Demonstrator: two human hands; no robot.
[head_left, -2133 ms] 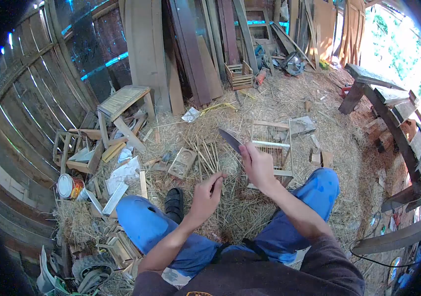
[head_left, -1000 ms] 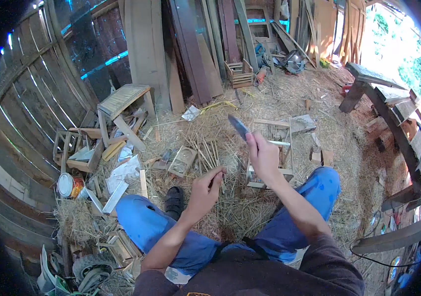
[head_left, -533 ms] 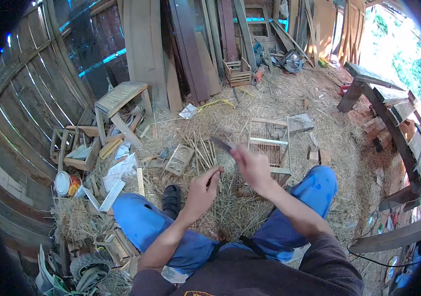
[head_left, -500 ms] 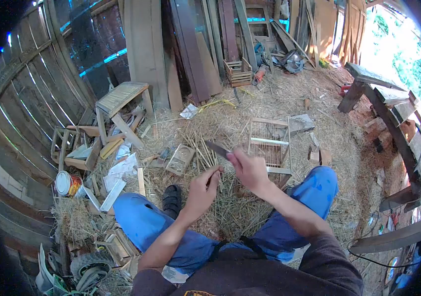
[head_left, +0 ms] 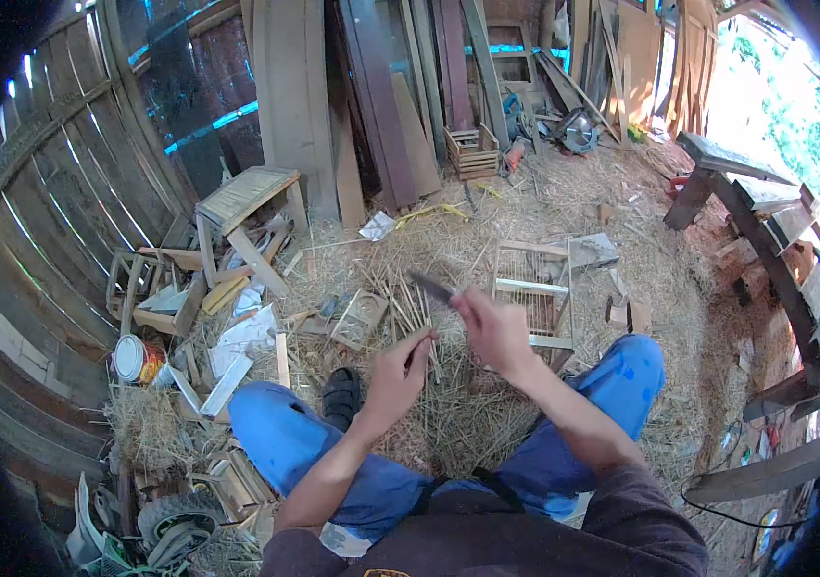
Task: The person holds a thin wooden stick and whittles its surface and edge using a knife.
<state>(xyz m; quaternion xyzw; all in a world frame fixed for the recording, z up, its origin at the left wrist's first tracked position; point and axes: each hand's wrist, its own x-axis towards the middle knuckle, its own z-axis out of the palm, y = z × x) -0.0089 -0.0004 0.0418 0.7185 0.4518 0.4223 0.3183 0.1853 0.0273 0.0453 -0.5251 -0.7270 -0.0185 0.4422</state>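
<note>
My right hand point(head_left: 498, 330) is wrapped round the handle of a knife point(head_left: 432, 287), whose dark blade points up and to the left. Just left of it, my left hand point(head_left: 398, 373) is closed in a pinch near the knife; whatever lies between its fingertips is too small to make out. Beneath and beyond the hands, thin sticks point(head_left: 400, 300) lie in a loose pile on the straw-strewn floor. A slatted wooden frame point(head_left: 533, 288) lies to the right of the hands, and a small wooden frame point(head_left: 360, 319) to the left.
A small wooden table point(head_left: 248, 195) stands at the left, with a paint can point(head_left: 128, 358) and white papers point(head_left: 243, 335) nearer. Boards point(head_left: 294, 115) lean on the back wall beside a slatted crate point(head_left: 472, 154). A rough workbench point(head_left: 766, 231) stands at the right.
The view has shifted slightly, so the surroundings sit a little lower and further right. Both hands remain close together, the knife still in my right hand.
</note>
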